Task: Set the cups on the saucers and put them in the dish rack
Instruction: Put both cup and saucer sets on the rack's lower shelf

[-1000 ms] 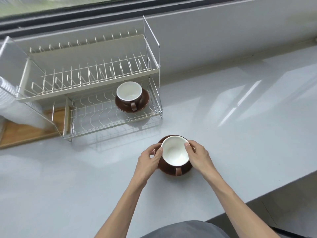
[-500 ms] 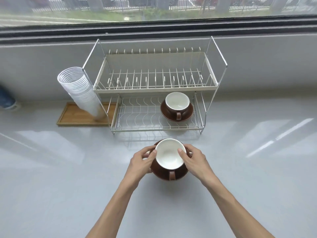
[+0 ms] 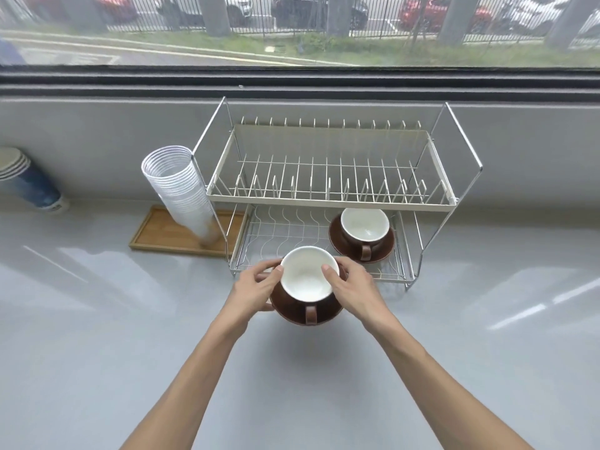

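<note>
Both hands hold one set: left hand (image 3: 251, 289) and right hand (image 3: 352, 287) grip the saucer (image 3: 292, 311), thumbs on the cup (image 3: 306, 274) rim. Dish rack (image 3: 328, 203) just beyond; second cup (image 3: 364, 226) on its lower tier.

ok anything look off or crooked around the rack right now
Only the stack of clear plastic cups stands out: it leans right, against the dish rack's left side, from a wooden tray. The cup and saucer on the lower shelf sit level. Nothing looks spilled or broken.
</note>
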Demonstrator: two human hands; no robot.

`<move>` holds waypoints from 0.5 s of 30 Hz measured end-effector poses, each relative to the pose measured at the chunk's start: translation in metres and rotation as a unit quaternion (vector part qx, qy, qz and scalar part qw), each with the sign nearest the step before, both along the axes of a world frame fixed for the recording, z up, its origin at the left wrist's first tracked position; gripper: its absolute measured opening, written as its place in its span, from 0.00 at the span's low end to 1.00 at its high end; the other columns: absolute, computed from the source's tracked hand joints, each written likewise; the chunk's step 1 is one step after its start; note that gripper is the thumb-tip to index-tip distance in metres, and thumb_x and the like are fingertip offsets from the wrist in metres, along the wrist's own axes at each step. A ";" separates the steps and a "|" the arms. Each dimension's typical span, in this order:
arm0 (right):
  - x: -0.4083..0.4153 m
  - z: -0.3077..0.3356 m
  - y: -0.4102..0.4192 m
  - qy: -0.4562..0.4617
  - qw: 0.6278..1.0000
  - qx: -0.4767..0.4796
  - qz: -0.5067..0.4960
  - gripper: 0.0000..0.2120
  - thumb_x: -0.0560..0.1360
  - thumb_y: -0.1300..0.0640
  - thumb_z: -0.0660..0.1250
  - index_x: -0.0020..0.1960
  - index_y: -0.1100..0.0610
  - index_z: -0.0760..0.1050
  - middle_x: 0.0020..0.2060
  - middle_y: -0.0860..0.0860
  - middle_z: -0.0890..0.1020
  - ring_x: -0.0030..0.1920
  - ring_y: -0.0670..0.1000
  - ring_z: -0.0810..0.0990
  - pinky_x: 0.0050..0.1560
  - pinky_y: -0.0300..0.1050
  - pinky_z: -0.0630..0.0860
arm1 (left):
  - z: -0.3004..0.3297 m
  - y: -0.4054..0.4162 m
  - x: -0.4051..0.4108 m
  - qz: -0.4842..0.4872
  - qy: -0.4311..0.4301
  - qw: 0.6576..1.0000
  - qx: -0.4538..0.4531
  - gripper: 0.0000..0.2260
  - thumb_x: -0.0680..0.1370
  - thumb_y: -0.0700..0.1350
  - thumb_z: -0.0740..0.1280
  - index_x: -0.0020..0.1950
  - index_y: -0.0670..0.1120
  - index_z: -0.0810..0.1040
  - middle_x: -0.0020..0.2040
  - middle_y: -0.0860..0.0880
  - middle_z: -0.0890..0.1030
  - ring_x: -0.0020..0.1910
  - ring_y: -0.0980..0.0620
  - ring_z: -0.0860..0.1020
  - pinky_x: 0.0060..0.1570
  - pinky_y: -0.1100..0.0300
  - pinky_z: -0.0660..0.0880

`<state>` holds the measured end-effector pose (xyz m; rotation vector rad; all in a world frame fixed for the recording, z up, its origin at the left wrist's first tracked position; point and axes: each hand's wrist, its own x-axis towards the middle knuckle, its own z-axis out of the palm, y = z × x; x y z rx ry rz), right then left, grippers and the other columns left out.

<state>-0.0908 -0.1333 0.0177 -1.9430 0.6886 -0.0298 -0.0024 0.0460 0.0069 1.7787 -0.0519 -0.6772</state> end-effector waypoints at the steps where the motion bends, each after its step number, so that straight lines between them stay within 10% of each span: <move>1: 0.007 0.002 -0.001 0.001 1.000 -0.007 0.001 0.16 0.81 0.48 0.63 0.65 0.52 0.77 0.57 0.49 0.83 0.60 0.51 0.78 0.60 0.48 0.73 | 0.001 -0.002 0.008 0.002 0.001 1.000 0.004 0.12 0.82 0.50 0.67 0.64 0.53 0.81 0.51 0.46 0.85 0.48 0.48 0.84 0.38 0.59 0.82; 15: 0.101 -0.010 -0.010 0.019 1.000 -0.023 0.008 0.22 0.81 0.43 0.59 0.68 0.54 0.75 0.62 0.54 0.81 0.65 0.58 0.76 0.66 0.57 0.71 | -0.003 -0.023 0.097 0.035 -0.028 0.998 0.037 0.11 0.82 0.48 0.66 0.63 0.51 0.81 0.51 0.47 0.83 0.43 0.52 0.80 0.31 0.68 0.78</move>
